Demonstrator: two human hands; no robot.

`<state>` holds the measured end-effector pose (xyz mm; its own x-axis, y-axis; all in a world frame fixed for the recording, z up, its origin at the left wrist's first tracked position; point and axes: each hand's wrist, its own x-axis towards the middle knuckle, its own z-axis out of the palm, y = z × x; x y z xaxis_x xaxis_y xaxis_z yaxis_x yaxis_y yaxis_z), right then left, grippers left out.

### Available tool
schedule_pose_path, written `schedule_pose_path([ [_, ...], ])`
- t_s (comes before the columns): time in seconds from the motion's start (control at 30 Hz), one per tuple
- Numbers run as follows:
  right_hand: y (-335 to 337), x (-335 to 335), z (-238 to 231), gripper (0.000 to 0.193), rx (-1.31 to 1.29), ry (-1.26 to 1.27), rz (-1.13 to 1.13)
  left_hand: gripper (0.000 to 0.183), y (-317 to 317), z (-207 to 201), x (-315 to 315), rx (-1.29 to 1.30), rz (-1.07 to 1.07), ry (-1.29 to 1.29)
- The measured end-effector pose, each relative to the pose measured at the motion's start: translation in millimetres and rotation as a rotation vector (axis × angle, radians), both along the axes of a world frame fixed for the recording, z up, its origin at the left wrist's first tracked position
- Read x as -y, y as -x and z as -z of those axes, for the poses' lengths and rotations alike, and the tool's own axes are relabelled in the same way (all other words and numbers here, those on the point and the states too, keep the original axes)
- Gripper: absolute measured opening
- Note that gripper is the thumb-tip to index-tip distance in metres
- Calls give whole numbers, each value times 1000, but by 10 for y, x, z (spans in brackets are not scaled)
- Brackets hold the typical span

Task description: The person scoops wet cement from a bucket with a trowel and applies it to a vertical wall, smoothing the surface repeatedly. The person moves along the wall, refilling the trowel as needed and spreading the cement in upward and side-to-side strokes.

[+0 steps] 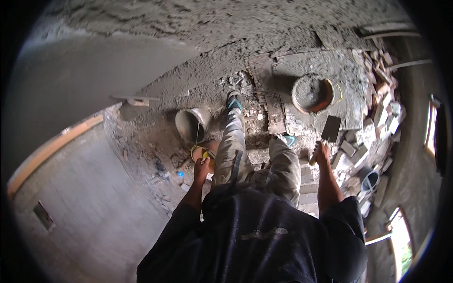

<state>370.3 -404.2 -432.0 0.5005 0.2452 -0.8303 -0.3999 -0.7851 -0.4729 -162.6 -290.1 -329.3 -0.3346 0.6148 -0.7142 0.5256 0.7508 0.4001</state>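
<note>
In my right hand (323, 153) is a trowel (331, 129) with a flat, grey rectangular blade, held out to the right of my legs. My left hand (202, 169) is closed on a small yellow object (205, 155) whose kind I cannot make out. Close by it are an orange container (213, 150), partly hidden, and a loop of yellow cord. Just beyond stands a grey-crusted bucket (202, 115), its dark inside showing. Farther right, a round tub (326, 100) holds wet grey mortar (311, 87).
A float (138, 101) lies at the edge of smooth plaster on the left, above a wooden batten (56, 148). Rough mortar covers the far surface. Broken bricks (377, 113) pile up on the right, near another bucket (369, 179). Boards (344, 70) lie under the tub.
</note>
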Motion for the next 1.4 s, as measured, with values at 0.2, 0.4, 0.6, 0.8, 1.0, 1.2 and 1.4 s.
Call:
schedule_pose_path([
  [0.2, 427, -93, -230, 36, 107, 31, -253, 47, 840, 760, 252, -167, 240, 111],
  [0.4, 1109, -431, -518, 33, 45, 81, -178, 70, 1674, 1836, 256, 185, -922, 491],
  [0.6, 1472, -692, -215, 25, 81, 268, -217, 100, 1630, 2216, -177, 416, -189, 164],
  [0.8, 1752, -836, -107, 19, 51, 207, -162, 53, 1368, 2261, -650, 101, 233, -336],
  [1.0, 2003, -816, -280, 23, 99, 123, -88, 38, 1705, 2003, -974, -687, 584, 391],
  [1.2, 2302, -872, -864, 26, 68, 84, -25, 45, 1975, 1629, -1904, -215, -599, 255],
  [1.4, 2570, -572, -470, 18, 46, 44, 41, 57, 2399, 1628, -1840, -14, -482, 139],
])
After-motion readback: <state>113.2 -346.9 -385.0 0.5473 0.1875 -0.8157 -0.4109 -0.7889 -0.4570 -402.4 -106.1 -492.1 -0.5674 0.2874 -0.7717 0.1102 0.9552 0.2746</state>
